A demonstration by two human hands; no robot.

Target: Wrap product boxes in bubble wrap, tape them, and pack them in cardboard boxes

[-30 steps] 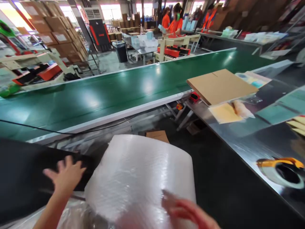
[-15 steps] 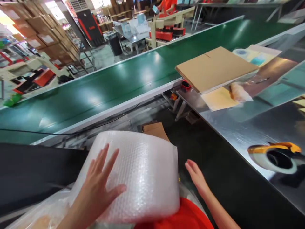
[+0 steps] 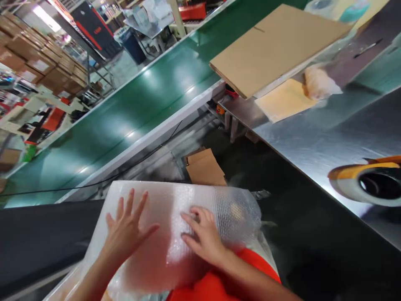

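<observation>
A wide piece of translucent bubble wrap [image 3: 163,205], curved like a roll or bundle, lies in front of my body. My left hand [image 3: 127,228] rests on its left part with the fingers spread. On the right part lies my right hand [image 3: 203,234], fingers apart and slightly bent, thumb pointing left. Neither hand grips anything. Below the wrap shows red cloth [image 3: 216,288]. To the right of the hands, the bubble wrap's loose end [image 3: 241,213] bulges outward, and the floor behind shows faintly through it.
A steel table [image 3: 300,142] on the right holds a tape dispenser [image 3: 366,182], flat cardboard [image 3: 278,46] and a yellow envelope [image 3: 286,100]. A green conveyor [image 3: 134,108] crosses behind. Folded cardboard [image 3: 205,167] stands beyond the wrap. A black surface [image 3: 40,238] is at left.
My right hand has moved left from beside the bubble wrap onto it. The wrap now reaches farther right. My left hand stays spread on it. The view has tilted and shifted.
</observation>
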